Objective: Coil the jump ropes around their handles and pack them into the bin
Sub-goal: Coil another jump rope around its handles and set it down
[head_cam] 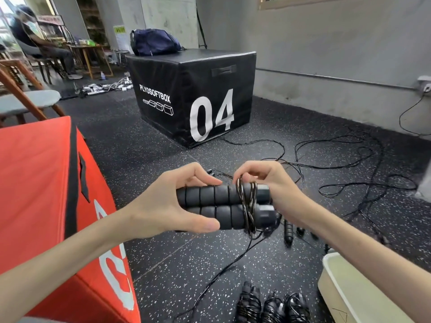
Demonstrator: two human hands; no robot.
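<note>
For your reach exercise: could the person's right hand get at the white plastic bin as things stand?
Probably yes: the white plastic bin lies open-topped just below the right forearm, nothing between, but the right hand is busy pinching black rope.

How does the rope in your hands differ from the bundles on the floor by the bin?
The held jump rope has only a few turns round its paired handles, with most of its cord trailing to the floor; the floor bundles look fully wrapped. The left hand and right hand hold it up, while the bundles lie beside the white bin. Both are black.
</note>
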